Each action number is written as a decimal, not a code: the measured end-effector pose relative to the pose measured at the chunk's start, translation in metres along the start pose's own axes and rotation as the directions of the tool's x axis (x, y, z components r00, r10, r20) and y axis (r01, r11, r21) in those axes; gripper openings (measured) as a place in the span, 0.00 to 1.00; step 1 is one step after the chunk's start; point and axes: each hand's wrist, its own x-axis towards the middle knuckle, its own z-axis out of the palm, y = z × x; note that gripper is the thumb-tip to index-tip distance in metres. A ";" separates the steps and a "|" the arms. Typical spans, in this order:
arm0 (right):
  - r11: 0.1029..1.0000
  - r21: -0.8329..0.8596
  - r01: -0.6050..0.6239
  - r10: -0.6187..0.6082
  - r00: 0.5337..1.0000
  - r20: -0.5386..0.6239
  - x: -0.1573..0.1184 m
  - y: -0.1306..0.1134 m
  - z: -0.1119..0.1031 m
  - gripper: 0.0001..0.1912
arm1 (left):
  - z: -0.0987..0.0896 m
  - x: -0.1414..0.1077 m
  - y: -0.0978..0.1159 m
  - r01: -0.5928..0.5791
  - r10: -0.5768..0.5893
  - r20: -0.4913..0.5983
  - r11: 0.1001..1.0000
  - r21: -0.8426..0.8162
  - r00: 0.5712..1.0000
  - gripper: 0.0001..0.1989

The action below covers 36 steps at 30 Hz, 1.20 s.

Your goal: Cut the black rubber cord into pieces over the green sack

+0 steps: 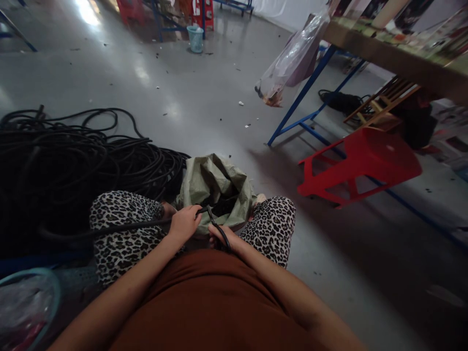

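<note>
My left hand (185, 224) is closed around a black rubber hose or cord (135, 225) that runs in from the left, with its end poking out past my fingers. In my right hand (227, 237) is a pair of scissors (221, 231) with black handles. Their blades meet the black cord's end just beyond my left fingers. Right below and ahead of both hands an olive woven sack (193, 183) stands between my knees with its mouth spread. Dark pieces (224, 206) lie inside it, too dim to make out.
A large heap of black cord (109, 156) covers the floor at left. A light-blue basket (54, 292) with plastic bags stands at lower left. To the right are a red stool (380, 153) and a blue-legged table (395, 53) with a plastic bag (292, 58) hanging off it.
</note>
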 end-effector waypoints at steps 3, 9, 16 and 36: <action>1.000 0.008 0.016 -0.016 0.999 0.041 -0.001 0.001 -0.001 0.26 | 0.002 -0.001 0.000 0.016 -0.016 -0.003 1.000 -0.024 1.000 0.13; 1.000 0.004 0.014 -0.014 0.998 0.053 0.001 0.001 -0.001 0.26 | 0.005 -0.002 -0.001 0.032 -0.033 -0.005 0.998 -0.051 0.999 0.13; 0.998 -0.026 0.052 -0.050 0.997 0.060 0.001 0.000 0.002 0.25 | 0.007 -0.004 0.000 0.059 -0.058 0.018 0.996 -0.065 0.998 0.13; 0.991 -0.121 0.049 -0.044 0.998 0.038 -0.001 -0.004 0.003 0.25 | 0.013 -0.008 0.001 0.017 -0.015 0.070 1.000 -0.024 0.997 0.13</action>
